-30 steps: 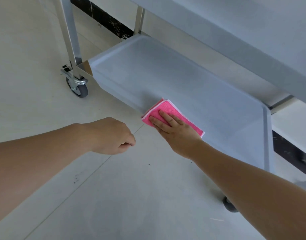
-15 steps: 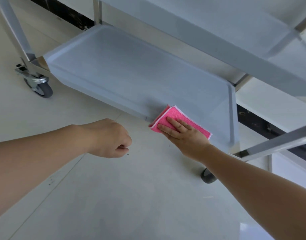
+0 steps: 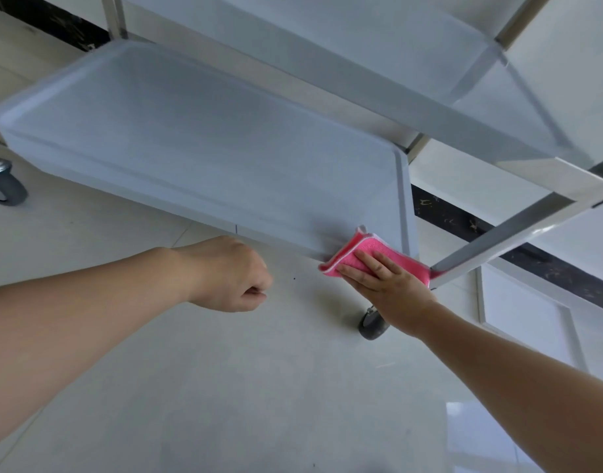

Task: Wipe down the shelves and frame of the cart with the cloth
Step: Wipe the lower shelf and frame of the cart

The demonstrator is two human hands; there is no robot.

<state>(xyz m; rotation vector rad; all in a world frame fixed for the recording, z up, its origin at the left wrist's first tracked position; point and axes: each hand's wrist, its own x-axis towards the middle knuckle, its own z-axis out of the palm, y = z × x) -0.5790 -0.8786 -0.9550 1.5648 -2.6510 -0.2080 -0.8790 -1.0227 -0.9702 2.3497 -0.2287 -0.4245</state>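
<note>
Right grip (image 3: 385,285): straight fingers pressing pink cloth (image 3: 368,250) onto lower shelf (image 3: 204,148), near-right corner, beside frame leg (image 3: 504,237). Left grip (image 3: 231,274): hanging curled, holding nothing.

The lower shelf (image 3: 204,145) lies bare across its whole surface, open to reach from the near side, roofed by the upper shelf (image 3: 378,59) along its far part. At its near right corner, the frame post (image 3: 518,227) slants up just beside the pink cloth (image 3: 371,250), closing that side. Below, a caster (image 3: 373,326) stands on open floor (image 3: 225,387).
</note>
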